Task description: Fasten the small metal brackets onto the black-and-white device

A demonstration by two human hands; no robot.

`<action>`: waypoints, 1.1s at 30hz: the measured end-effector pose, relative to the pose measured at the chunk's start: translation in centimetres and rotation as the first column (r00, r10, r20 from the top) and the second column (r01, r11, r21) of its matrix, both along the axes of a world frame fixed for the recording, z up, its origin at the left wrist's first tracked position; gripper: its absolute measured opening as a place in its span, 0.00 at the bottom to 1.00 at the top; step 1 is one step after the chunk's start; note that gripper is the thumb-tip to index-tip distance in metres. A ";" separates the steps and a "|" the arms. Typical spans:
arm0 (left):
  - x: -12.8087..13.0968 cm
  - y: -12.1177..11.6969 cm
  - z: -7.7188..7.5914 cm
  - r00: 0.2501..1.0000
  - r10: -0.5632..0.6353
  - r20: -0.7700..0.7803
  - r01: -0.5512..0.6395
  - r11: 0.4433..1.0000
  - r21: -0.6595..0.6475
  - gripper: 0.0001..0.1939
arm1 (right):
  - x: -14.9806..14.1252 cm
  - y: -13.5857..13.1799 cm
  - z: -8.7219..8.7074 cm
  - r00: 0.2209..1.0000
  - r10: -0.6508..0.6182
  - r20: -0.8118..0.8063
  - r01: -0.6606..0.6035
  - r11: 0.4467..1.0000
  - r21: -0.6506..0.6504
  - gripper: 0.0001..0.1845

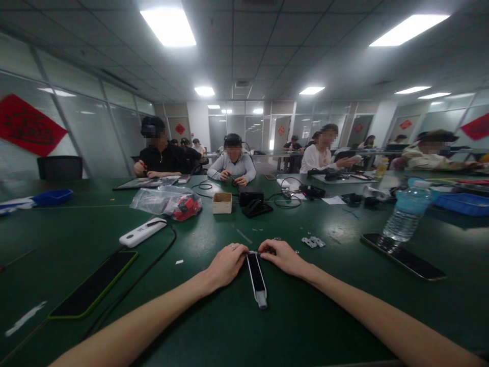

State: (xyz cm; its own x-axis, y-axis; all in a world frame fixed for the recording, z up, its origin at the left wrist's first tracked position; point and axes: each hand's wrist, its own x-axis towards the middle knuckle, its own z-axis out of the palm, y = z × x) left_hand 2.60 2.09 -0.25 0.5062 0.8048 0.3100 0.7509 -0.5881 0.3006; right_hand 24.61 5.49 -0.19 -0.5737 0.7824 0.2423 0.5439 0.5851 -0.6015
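Head view over a dark green desk point(237, 336). The left hand point(225, 264) and the right hand point(283, 256) meet at the far end of a narrow, flat black device with a pale frame point(256, 278), which lies on the desk directly in front of the person, its long axis pointing away from the camera; the fingers of both hands are curled onto that far end, grasping it from either side, while the near end lies free. Just beyond the right hand lie small pale metal parts point(313, 241). To the right, well apart from the hands, a dark phone point(405, 256) lies flat, with a clear water bottle point(408, 211) standing just behind it. To the left, a dark tablet with a green edge point(95, 285) lies flat; a black cable point(153, 265) runs past it to a white oblong device point(142, 232). Farther back sit a clear plastic bag with red items point(168, 201), a small cardboard box point(222, 202), a black box point(251, 195) and loose black cables point(284, 201). Blue trays stand at the left edge point(51, 197) and the right edge point(464, 203). The desk between the two forearms is unobstructed apart from the held device. Other people point(233, 163) sit along the far side, their hands on their own items; red decorations point(28, 125) hang on the glass walls.
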 end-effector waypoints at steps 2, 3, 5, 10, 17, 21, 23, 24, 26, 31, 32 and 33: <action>0.0 0.0 0.0 1.000 -0.004 0.002 0.004 1.000 0.002 0.10 | 0.0 0.0 0.0 0.999 -0.006 0.040 0.004 0.999 0.039 0.07; 0.0 0.0 0.0 1.000 -0.004 0.004 0.004 1.000 0.003 0.10 | 0.0 0.0 0.1 0.998 -0.007 0.060 0.004 0.998 0.060 0.07; 0.0 0.0 -0.1 1.000 -0.001 0.004 0.001 1.000 0.003 0.10 | 0.1 0.1 0.1 0.997 -0.005 0.080 -0.002 0.996 0.092 0.07; -0.1 0.1 -0.2 1.000 -0.002 -0.004 0.002 1.000 0.015 0.10 | 0.3 0.2 0.1 0.994 0.035 0.105 -0.050 0.988 0.148 0.07; 0.0 0.3 -0.5 1.000 -0.001 -0.006 0.001 1.000 0.029 0.10 | -0.3 0.2 -0.4 0.988 0.016 0.153 -0.049 0.975 0.219 0.07; -0.1 0.3 -0.5 1.000 0.005 -0.004 -0.005 1.000 0.023 0.10 | 0.0 0.2 0.2 0.984 0.033 0.177 -0.077 0.967 0.244 0.09; -0.1 0.2 -0.4 1.000 0.006 -0.001 -0.006 1.000 0.018 0.10 | 0.7 0.6 0.7 0.979 0.037 0.202 -0.093 0.956 0.277 0.10; -0.1 0.2 -0.3 1.000 0.004 0.001 -0.004 1.000 0.017 0.10 | 1.3 0.8 1.0 0.976 0.030 0.214 -0.095 0.950 0.299 0.11; -0.1 0.1 -0.1 1.000 -0.001 0.001 0.001 1.000 0.013 0.10 | 2.6 1.5 1.6 0.971 -0.013 0.237 -0.073 0.934 0.349 0.10; 0.1 0.0 0.2 1.000 0.005 0.000 -0.005 1.000 0.002 0.09 | 4.9 2.6 2.3 0.939 -0.142 0.315 -0.001 0.911 0.413 0.11; 0.1 0.0 0.2 1.000 0.004 0.003 -0.004 1.000 0.002 0.09 | 5.1 2.7 2.3 0.928 -0.147 0.342 -0.004 0.915 0.404 0.11; 0.1 0.0 0.1 1.000 0.003 0.006 -0.003 1.000 0.001 0.10 | 5.2 2.8 2.3 0.916 -0.145 0.373 -0.012 0.921 0.389 0.11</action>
